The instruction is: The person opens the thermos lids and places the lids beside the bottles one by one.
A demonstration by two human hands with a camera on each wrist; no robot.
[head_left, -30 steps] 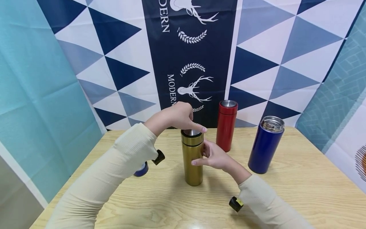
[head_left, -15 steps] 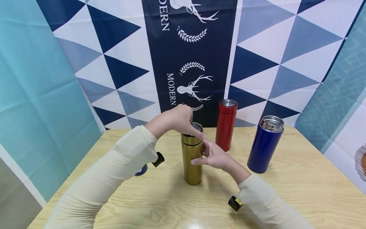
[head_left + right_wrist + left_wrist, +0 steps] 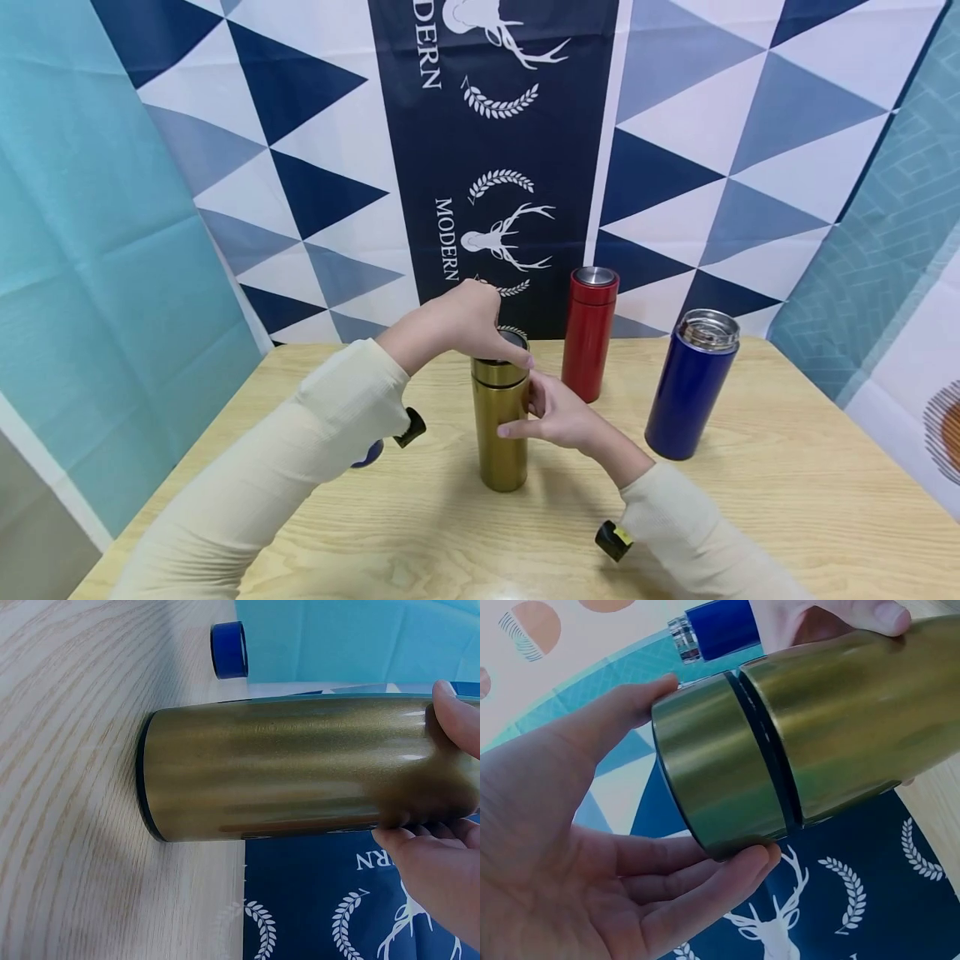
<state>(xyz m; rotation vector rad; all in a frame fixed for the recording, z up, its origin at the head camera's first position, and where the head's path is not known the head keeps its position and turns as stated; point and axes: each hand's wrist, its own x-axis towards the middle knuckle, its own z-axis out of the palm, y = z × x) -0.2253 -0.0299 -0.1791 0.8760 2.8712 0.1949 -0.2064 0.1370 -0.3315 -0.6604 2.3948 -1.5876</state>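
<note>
Far backdrop (image 3: 667,217): its black panel (image 3: 558,158) bears "MODERN" (image 3: 446,240) in white capitals, running downward, left of the lower deer-head emblem (image 3: 480,241). Above, a second inscription (image 3: 427,42), cut off at the frame edge, reads "DERN". Right wrist view: "RN" (image 3: 374,860) is legible on this panel.

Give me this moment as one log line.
left hand: grips gold cap | right hand: holds gold bottle | red bottle : capped | blue bottle: lidless | blue cap: on table

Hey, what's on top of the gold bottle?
A gold lid, gripped by the left hand, with a dark ring below it. The hand hides part of the lid's top, and the mouth of the gold bottle can't be seen.
</note>
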